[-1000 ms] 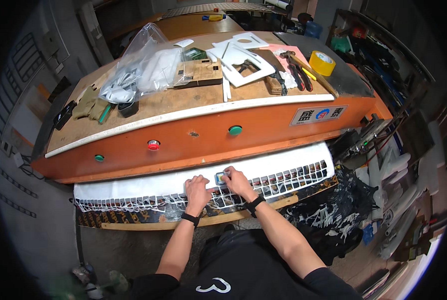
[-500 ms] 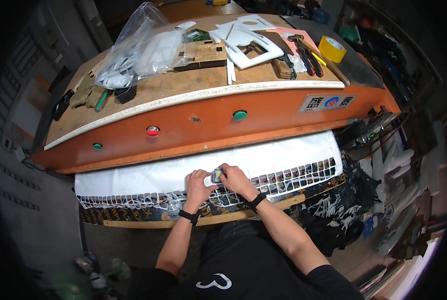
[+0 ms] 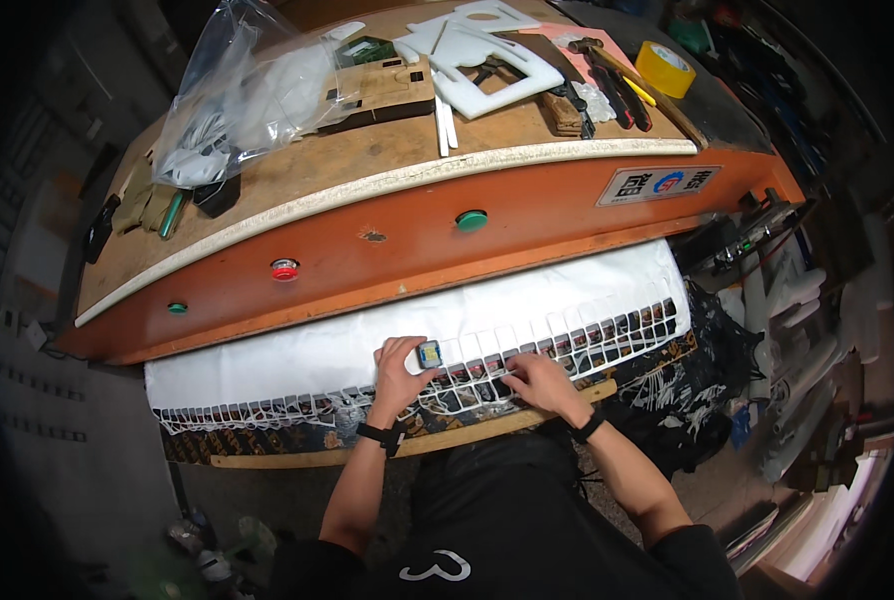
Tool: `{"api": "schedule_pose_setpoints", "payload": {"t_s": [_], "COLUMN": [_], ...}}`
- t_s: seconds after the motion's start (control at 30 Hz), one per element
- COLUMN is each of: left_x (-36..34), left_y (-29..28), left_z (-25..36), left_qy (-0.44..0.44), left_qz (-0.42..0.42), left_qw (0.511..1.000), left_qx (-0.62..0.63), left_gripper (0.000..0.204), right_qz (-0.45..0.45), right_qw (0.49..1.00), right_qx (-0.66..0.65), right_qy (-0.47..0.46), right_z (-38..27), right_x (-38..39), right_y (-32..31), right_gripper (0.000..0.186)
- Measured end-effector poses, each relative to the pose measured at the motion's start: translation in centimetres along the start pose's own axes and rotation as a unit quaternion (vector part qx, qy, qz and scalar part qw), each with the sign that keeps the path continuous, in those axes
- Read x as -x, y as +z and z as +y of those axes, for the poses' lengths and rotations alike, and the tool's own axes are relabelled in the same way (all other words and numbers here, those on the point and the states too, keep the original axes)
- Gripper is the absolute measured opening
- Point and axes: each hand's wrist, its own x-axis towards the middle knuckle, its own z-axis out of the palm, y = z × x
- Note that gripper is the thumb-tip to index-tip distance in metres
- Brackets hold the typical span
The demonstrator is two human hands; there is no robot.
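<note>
A long white sheet (image 3: 247, 365) with a grid of white strips (image 3: 597, 345) along its lower edge lies below the orange machine (image 3: 412, 225), with small grey-and-dark squares behind the strips. My left hand (image 3: 399, 375) is closed around the side of a small blue-and-yellow square piece with a white backing (image 3: 429, 354), near the middle of the sheet. My right hand (image 3: 540, 383) rests to its right on the grid, fingers curled onto the strips; its fingertips are partly hidden.
A wooden rail (image 3: 467, 420) runs along the front. On the machine's top are a plastic bag (image 3: 227, 100), white cut-out boards (image 3: 497, 85), tools (image 3: 617, 90) and yellow tape (image 3: 664, 70). Dark material (image 3: 702, 400) and rolls (image 3: 782, 400) lie to the right.
My right hand has let go of the blue-and-yellow piece and moved right and down onto the grid. The piece remains by my left hand.
</note>
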Motion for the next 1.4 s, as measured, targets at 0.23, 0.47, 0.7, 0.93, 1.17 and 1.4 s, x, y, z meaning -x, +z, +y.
{"api": "schedule_pose_setpoints", "payload": {"t_s": [0.23, 0.47, 0.7, 0.93, 1.17, 1.4], "left_x": [-0.5, -1.9, -3.8, -3.8, -1.7, -2.4], "left_y": [0.2, 0.1, -0.4, -3.1, -10.3, -20.6], "left_z": [-0.3, -0.9, -1.0, -1.6, -5.9, -6.3], "left_qy": [0.002, 0.012, 0.014, -0.046, -0.251, -0.105], "left_qz": [-0.001, -0.006, -0.009, -0.009, 0.197, 0.532], "left_qw": [1.000, 1.000, 1.000, 0.999, 0.945, 0.826], "left_qx": [-0.002, 0.001, 0.002, -0.006, 0.068, -0.154], "left_gripper": [0.062, 0.063, 0.075, 0.095, 0.058, 0.074], "right_qz": [0.132, 0.186, 0.186, 0.179, 0.170, 0.286], "right_qw": [0.987, 0.977, 0.976, 0.978, 0.985, 0.929], "right_qx": [0.080, 0.096, 0.085, 0.092, 0.011, 0.006], "right_qy": [0.035, 0.037, 0.068, 0.054, 0.016, -0.233], "right_z": [3.5, 4.2, 4.2, 4.8, 1.5, -10.0], "right_x": [5.2, 3.7, 1.9, -0.7, -4.9, -9.4], "right_y": [-0.2, 0.1, -0.6, -1.0, -3.5, -8.6], "right_gripper": [0.021, 0.024, 0.025, 0.030, 0.028, 0.009]}}
